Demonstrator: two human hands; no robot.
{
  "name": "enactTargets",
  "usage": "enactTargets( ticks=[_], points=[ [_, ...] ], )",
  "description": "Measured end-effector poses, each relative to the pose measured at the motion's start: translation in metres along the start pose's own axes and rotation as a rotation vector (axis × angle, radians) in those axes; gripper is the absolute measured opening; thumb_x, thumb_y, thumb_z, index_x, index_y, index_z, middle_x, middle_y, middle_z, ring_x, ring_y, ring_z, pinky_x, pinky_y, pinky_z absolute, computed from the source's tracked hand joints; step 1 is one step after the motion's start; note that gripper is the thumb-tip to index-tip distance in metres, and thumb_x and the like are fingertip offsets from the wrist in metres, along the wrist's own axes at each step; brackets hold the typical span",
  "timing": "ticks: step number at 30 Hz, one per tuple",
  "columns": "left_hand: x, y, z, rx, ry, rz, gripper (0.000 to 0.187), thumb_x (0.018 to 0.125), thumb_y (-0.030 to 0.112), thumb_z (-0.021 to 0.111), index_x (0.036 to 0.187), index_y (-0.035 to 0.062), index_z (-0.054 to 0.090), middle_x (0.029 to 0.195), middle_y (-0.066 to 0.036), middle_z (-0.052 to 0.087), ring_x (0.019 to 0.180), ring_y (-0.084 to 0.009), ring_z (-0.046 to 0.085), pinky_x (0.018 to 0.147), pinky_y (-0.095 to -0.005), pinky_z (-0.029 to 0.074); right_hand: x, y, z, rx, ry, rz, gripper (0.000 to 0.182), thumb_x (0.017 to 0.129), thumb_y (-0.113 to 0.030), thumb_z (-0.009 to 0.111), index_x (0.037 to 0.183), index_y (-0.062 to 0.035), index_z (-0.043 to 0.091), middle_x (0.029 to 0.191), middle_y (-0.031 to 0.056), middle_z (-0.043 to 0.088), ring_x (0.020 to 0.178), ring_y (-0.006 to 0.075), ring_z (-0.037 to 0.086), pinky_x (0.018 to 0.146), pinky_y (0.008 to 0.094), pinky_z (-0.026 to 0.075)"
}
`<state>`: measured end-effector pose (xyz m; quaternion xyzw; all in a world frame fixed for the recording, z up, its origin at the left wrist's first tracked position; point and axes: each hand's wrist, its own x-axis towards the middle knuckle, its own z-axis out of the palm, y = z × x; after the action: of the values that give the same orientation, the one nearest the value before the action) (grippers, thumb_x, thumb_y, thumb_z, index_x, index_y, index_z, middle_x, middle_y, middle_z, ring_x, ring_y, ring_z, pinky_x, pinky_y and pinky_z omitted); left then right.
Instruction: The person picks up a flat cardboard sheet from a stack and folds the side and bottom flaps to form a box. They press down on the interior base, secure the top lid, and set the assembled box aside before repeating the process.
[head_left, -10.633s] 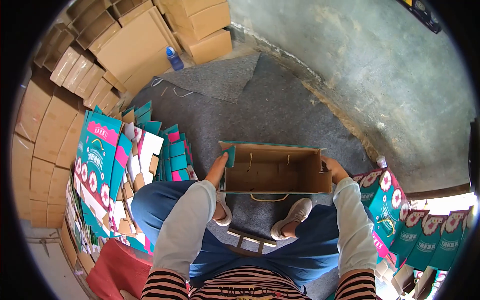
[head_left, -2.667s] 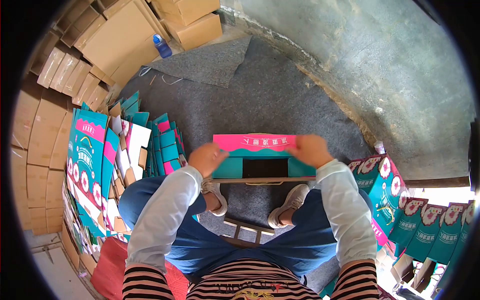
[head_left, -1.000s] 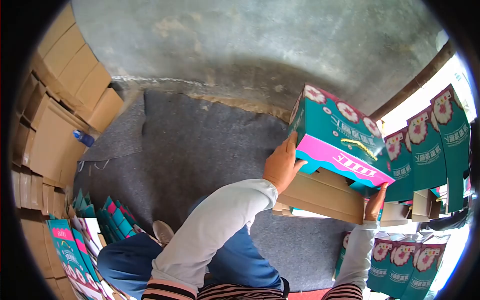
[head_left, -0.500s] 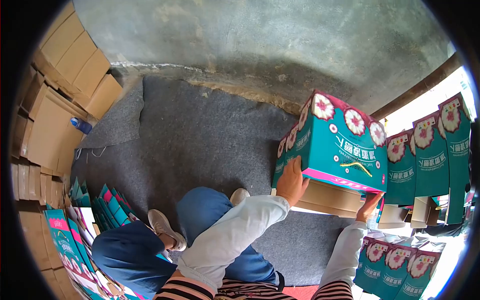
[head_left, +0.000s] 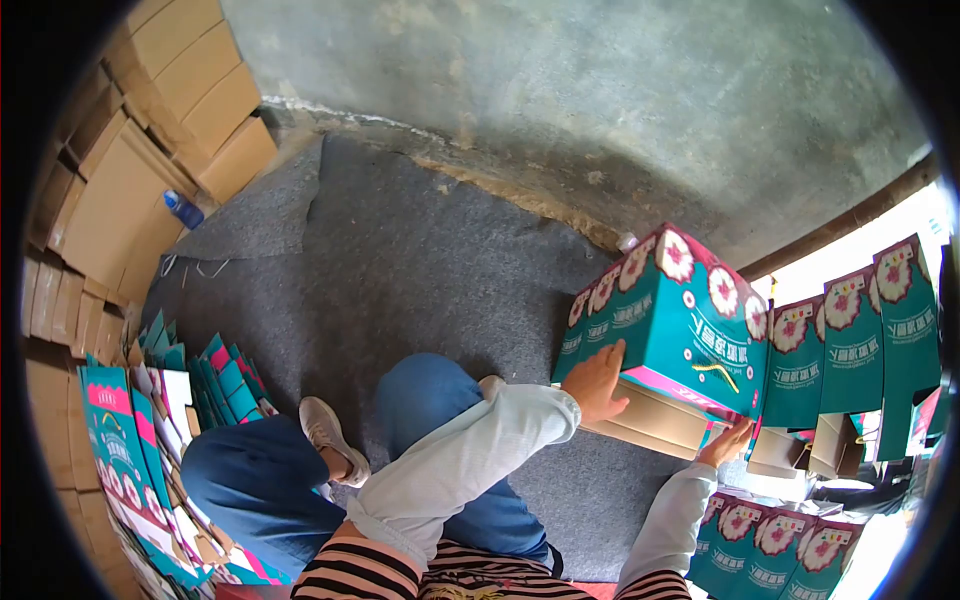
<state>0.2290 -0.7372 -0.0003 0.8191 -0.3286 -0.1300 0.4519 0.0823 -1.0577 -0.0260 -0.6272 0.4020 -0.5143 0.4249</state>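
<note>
A teal and magenta printed carton (head_left: 690, 325) with flower-like slice pictures and a yellow handle cord stands at the right, its printed top turned toward me. My left hand (head_left: 597, 383) is at its lower left corner, fingers along the side and thumb near the bottom edge. At the lower right corner, my right hand (head_left: 725, 443) grips the edge, some fingertips hidden. Brown cardboard flaps (head_left: 655, 415) show below the printed face, between my two hands. Close to my right hand stand several similar teal cartons (head_left: 795, 360) in a row.
More teal cartons (head_left: 765, 545) stand at the lower right. Flat teal and pink carton blanks (head_left: 125, 450) are stacked at my left. Brown boxes (head_left: 120, 215) line the left side, with a blue bottle (head_left: 183, 209) near them. Grey matting (head_left: 430, 270) reaches the concrete wall (head_left: 560, 80).
The carton sits slightly lower in view and closer against the row at right. Both hands have stayed at its lower corners; my left fingers lie more extended. The camera view has shifted a little.
</note>
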Motion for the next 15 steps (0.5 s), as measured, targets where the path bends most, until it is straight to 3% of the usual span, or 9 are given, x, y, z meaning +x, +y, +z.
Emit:
enactTargets(
  ticks=[3, 5, 8, 9, 11, 14, 15],
  points=[
    [-0.007, -0.004, -0.001, -0.024, -0.042, 0.014, 0.089, 0.073, 0.025, 0.071, 0.139, -0.0093, 0.022, 0.134, -0.029, 0.038, 0.118, -0.0409, 0.047, 0.095, -0.0436, 0.044, 0.002, 0.012, -0.015, -0.050, 0.015, 0.079, 0.049, 0.093, -0.044, 0.049, 0.120, -0.0029, 0.051, 0.112, 0.0058, 0.055, 0.103, 0.0170, 0.048, 0.085, 0.0335, 0.036],
    [-0.006, 0.000, -0.003, 0.021, 0.063, 0.027, 0.086, 0.071, 0.021, 0.071, 0.138, -0.0075, 0.025, 0.134, -0.029, 0.038, 0.116, -0.0412, 0.049, 0.093, -0.0436, 0.044, 0.001, 0.029, -0.029, -0.042, -0.014, 0.067, 0.044, 0.094, -0.039, 0.050, 0.120, -0.0029, 0.051, 0.113, 0.0061, 0.055, 0.105, 0.0175, 0.048, 0.085, 0.0325, 0.037],
    [-0.021, 0.022, -0.039, -0.090, 0.212, -0.008, 0.080, 0.069, 0.017, 0.070, 0.136, -0.0050, 0.031, 0.133, -0.027, 0.040, 0.113, -0.0408, 0.049, 0.090, -0.0442, 0.044, -0.056, 0.000, -0.020, -0.075, -0.226, -0.270, 0.045, 0.097, -0.032, 0.047, 0.127, -0.0001, 0.045, 0.125, 0.0115, 0.049, 0.116, 0.0233, 0.046, 0.098, 0.0375, 0.036],
    [-0.030, 0.023, -0.044, -0.115, 0.308, 0.079, 0.076, 0.069, 0.014, 0.069, 0.134, -0.0032, 0.034, 0.134, -0.025, 0.039, 0.111, -0.0400, 0.049, 0.089, -0.0445, 0.043, -0.094, -0.032, -0.006, -0.102, -0.272, -0.372, 0.047, 0.098, -0.032, 0.045, 0.131, 0.0017, 0.041, 0.131, 0.0141, 0.046, 0.120, 0.0268, 0.045, 0.103, 0.0408, 0.033],
    [-0.077, 0.035, -0.085, -0.005, 0.520, 0.258, 0.073, 0.073, 0.010, 0.067, 0.137, -0.0011, 0.033, 0.139, -0.022, 0.035, 0.111, -0.0353, 0.050, 0.092, -0.0429, 0.041, -0.162, -0.093, 0.018, -0.154, -0.479, -0.418, 0.047, 0.099, -0.027, 0.044, 0.132, 0.0052, 0.039, 0.135, 0.0176, 0.044, 0.122, 0.0285, 0.044, 0.104, 0.0412, 0.034],
    [-0.162, 0.036, -0.156, -0.148, 0.604, 0.228, 0.059, 0.078, 0.011, 0.065, 0.133, 0.0008, 0.043, 0.136, -0.021, 0.042, 0.107, -0.0332, 0.055, 0.088, -0.0398, 0.046, -0.224, -0.130, 0.051, -0.044, -0.819, -0.629, 0.037, 0.100, -0.017, 0.038, 0.130, 0.0038, 0.041, 0.132, 0.0201, 0.045, 0.120, 0.0320, 0.046, 0.101, 0.0424, 0.037],
    [-0.197, 0.038, -0.185, -0.026, 0.729, 0.198, 0.053, 0.080, 0.012, 0.066, 0.128, 0.0014, 0.049, 0.131, -0.021, 0.048, 0.110, -0.0327, 0.056, 0.088, -0.0380, 0.047, -0.242, -0.150, 0.060, -0.063, -0.893, -0.704, 0.033, 0.098, -0.010, 0.039, 0.127, 0.0037, 0.043, 0.128, 0.0209, 0.049, 0.117, 0.0343, 0.048, 0.100, 0.0433, 0.038]
  ],
)
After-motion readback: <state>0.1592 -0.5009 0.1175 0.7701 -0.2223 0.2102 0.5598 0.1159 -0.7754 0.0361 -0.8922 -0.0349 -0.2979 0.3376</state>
